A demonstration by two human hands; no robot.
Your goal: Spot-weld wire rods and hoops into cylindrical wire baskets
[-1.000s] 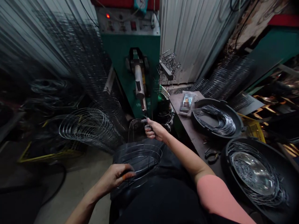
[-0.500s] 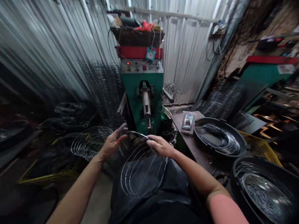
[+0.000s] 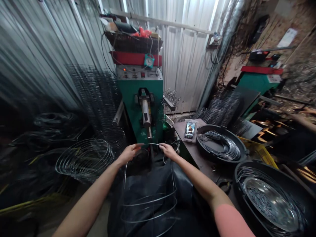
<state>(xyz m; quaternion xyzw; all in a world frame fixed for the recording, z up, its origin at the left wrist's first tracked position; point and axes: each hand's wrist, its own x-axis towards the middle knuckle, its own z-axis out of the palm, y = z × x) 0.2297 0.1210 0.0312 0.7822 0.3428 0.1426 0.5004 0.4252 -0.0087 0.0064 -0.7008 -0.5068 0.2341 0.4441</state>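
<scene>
Between my hands is a wire frame (image 3: 150, 217) made of thin metal rings joined by upright wires. Its top arc crosses just below the electrode tip of a green spot welder (image 3: 125, 98). My left hand (image 3: 128, 153) pinches the arc at its left end, fingers pressed together. On the right end, my right hand (image 3: 169, 151) grips the same wire between thumb and fingers. The lower rings hang over the dark apron (image 3: 185, 184) on my lap. Whether the wire touches the welder tip, I cannot tell.
Wire rings (image 3: 84, 158) lie at left, before a tall stack of wire frames (image 3: 95, 95). On the right-hand table (image 3: 181, 126) are a phone (image 3: 189, 130) and a black tray of wire rings (image 3: 198, 140). Nearer stands another tray (image 3: 237, 187) with a metal bowl (image 3: 287, 214) of small pieces.
My left hand has closed on the wire's left end. The frame has tilted, so its rings hang lower over my lap. The view has turned to the right.
</scene>
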